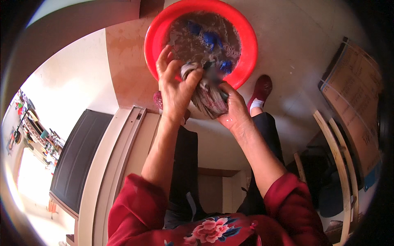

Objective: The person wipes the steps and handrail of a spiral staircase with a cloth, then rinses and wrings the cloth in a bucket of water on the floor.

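Note:
A wet grey striped cloth (209, 95) is bunched between both hands just above the near rim of a red basin (246, 61). My left hand (174, 88) grips its upper end, fingers curled over it. My right hand (234, 107) holds the lower end from beneath. The basin stands on the floor and holds murky soapy water with blue cloth pieces (211, 39) floating in it. Both sleeves are red and pushed up past the elbows.
My feet in dark red shoes (262, 88) stand beside the basin on a pale floor. A dark flat panel (80, 153) and a pale door frame (111, 164) lie to the left. Wooden slats (336, 151) and a brown board (353, 102) are on the right.

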Demonstrator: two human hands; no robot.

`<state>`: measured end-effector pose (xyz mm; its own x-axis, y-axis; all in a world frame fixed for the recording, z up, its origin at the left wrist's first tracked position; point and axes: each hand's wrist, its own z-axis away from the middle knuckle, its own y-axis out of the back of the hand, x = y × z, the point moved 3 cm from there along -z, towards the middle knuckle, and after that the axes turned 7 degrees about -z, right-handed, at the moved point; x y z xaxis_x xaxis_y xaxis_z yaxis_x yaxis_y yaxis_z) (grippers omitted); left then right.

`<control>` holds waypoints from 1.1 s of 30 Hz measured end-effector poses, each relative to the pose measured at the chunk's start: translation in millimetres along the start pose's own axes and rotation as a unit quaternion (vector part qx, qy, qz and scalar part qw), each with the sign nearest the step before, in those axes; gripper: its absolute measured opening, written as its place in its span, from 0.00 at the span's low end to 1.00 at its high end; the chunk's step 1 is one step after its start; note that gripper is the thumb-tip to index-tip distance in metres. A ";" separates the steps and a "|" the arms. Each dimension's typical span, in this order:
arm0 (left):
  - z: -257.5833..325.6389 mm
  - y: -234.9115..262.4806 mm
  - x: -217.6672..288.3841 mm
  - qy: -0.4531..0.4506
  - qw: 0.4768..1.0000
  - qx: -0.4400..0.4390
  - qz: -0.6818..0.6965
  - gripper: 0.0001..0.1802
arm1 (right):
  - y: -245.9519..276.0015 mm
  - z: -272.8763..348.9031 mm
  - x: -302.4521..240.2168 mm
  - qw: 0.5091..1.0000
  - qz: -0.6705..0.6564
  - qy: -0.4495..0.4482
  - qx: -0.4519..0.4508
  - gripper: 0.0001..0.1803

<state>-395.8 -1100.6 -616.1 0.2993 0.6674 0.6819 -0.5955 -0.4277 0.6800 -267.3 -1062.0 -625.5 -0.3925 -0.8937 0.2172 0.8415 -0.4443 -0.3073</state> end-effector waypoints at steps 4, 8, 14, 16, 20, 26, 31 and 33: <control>6.7 -42.8 -30.9 0.296 0.869 -0.110 0.380 0.37 | 2.6 -1.5 -2.2 1.000 -0.001 -0.005 -0.025 0.14; 15.1 -60.4 -46.7 0.375 0.675 -0.206 0.601 0.25 | -7.1 0.7 -5.4 0.998 0.007 0.025 -0.059 0.19; 13.3 -47.0 -29.1 0.284 0.797 -0.110 0.521 0.11 | -4.6 -0.1 -18.3 0.993 0.013 0.107 -0.046 0.23; 32.8 -30.8 -4.3 0.238 0.880 -0.130 0.390 0.12 | 3.1 -2.9 -22.9 0.990 0.015 0.139 -0.027 0.24; 60.3 -9.9 65.5 -0.123 0.983 -0.123 0.060 0.18 | -7.9 0.1 -22.6 0.999 -0.002 0.028 -0.046 0.24; 15.0 -50.0 18.1 0.003 0.995 -0.097 0.024 0.18 | 12.0 -26.6 -8.2 0.995 -0.002 0.089 -0.051 0.17; 11.8 -62.2 2.6 0.189 0.932 -0.165 0.262 0.18 | 14.2 -28.2 -20.6 0.989 0.049 0.130 -0.050 0.16; 31.4 -44.0 18.6 0.032 0.974 -0.149 0.168 0.20 | 19.6 -26.0 -27.5 0.990 0.065 0.121 -0.035 0.12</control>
<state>-340.6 -1088.5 -624.9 0.0082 0.5611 0.8277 -0.8446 -0.4393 0.3062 -249.6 -1047.7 -661.6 -0.3673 -0.9286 -0.0530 0.8660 -0.3207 -0.3835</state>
